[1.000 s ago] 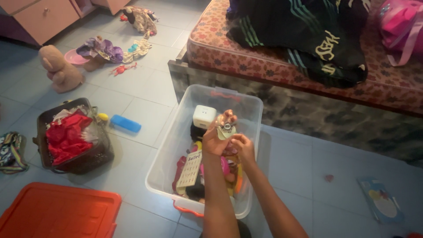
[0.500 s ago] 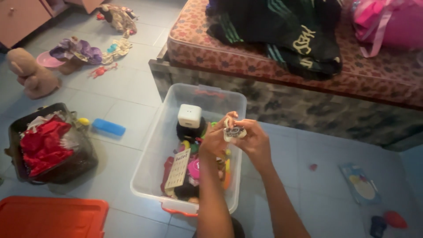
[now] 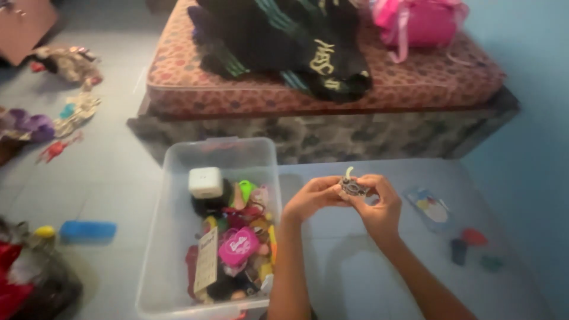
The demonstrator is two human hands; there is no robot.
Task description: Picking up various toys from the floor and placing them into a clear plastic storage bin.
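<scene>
Both my hands hold a small pale toy [image 3: 352, 187] with a dark round middle, raised over the floor to the right of a clear plastic bin [image 3: 172, 249]. My left hand [image 3: 311, 198] pinches its left side and my right hand [image 3: 379, 204] grips its right side. The bin holds several toys, among them a white cube [image 3: 205, 181], a pink heart-shaped case [image 3: 238, 246] and a printed card [image 3: 207, 265].
A floral mattress [image 3: 249, 92] carries dark clothes [image 3: 284, 41] and a pink bag [image 3: 418, 21]. A blue case [image 3: 88, 231], a dark basket [image 3: 29, 281] and scattered toys [image 3: 65, 112] lie at the left. A booklet [image 3: 430, 207] and small pieces [image 3: 468, 243] lie at the right.
The view has swung right and my hands have carried the small toy from above the bin to over the floor on its right. Both hands keep their hold on it.
</scene>
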